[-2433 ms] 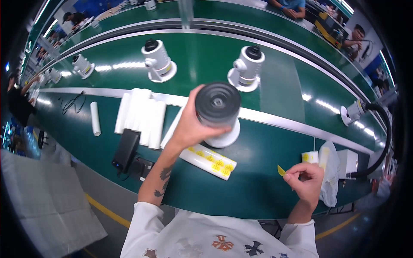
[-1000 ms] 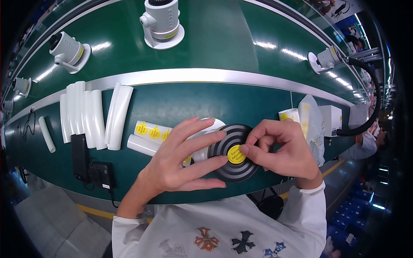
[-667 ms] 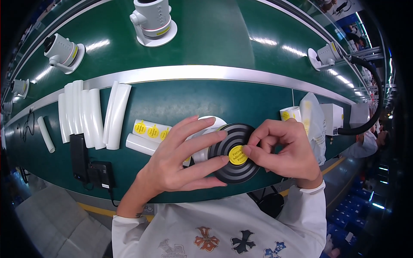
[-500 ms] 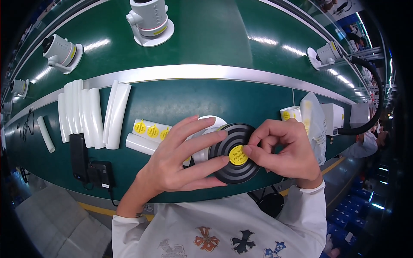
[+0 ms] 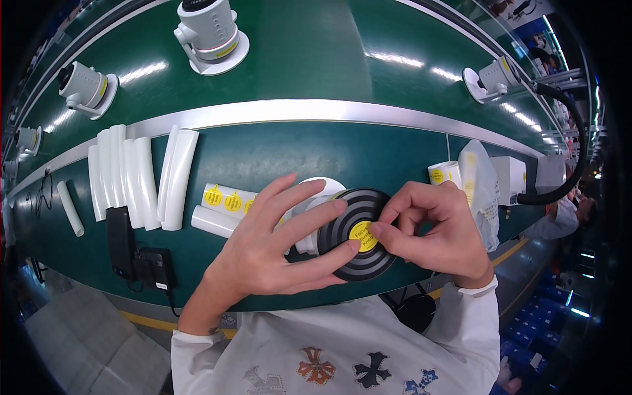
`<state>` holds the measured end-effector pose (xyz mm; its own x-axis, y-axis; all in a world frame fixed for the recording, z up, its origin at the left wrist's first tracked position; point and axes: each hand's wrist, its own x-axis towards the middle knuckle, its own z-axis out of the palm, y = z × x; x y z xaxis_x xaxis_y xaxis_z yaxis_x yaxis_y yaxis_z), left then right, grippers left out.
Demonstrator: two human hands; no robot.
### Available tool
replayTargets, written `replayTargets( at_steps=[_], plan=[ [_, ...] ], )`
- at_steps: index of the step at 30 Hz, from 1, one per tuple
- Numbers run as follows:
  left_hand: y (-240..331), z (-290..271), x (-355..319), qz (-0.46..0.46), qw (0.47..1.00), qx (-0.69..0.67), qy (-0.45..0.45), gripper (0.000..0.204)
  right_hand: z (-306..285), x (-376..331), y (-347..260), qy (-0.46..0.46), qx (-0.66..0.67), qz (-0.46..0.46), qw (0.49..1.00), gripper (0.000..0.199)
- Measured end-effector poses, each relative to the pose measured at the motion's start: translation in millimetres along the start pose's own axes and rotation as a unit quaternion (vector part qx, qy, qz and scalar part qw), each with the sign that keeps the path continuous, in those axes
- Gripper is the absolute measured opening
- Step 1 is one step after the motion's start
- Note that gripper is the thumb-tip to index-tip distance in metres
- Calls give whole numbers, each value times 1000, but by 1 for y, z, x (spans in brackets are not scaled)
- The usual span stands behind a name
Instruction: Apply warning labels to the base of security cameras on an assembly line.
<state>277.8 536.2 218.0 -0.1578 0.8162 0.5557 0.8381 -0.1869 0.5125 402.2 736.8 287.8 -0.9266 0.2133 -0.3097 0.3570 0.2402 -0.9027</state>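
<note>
A white cylindrical device on a round base, probably a small projector, lies tipped at the table's front, its ridged black round face (image 5: pixel 363 266) turned up. On the centre of that face is a round yellow sticker (image 5: pixel 361 236) with print on it. My left hand (image 5: pixel 266 243) steadies the device, fingers spread over the black face, one fingertip on the sticker's left edge. With thumb and forefinger pinched, my right hand (image 5: pixel 431 227) holds the sticker's right edge. Behind my left hand lie a sheet roll of yellow round stickers (image 5: pixel 227 199) and a plain white roll (image 5: pixel 214 221).
Several white rolled sheets (image 5: pixel 135 174) lie at the left, above a black power adapter (image 5: pixel 120 240). To the right are another sticker roll (image 5: pixel 445 174), a plastic bag (image 5: pixel 484 197) and a white box (image 5: pixel 508 181). Similar white devices (image 5: pixel 214 39) stand on the green belt beyond the metal rail (image 5: pixel 276 112).
A finger of my left hand has shifted onto the yellow sticker's edge. My right hand has barely moved. The devices on the belt have slid left.
</note>
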Motion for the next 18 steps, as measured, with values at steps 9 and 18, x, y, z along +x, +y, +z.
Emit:
replayTargets(
  at_steps=[9, 18],
  plan=[
    [7, -5, 4, 1, 999, 45, -28, 36, -6, -1, 10, 10, 52, -15, 998, 38],
    [7, 5, 18, 40, 995, 80, -43, 44, 0, 1, 39, -24, 180, -29, 983, 41]
  ],
)
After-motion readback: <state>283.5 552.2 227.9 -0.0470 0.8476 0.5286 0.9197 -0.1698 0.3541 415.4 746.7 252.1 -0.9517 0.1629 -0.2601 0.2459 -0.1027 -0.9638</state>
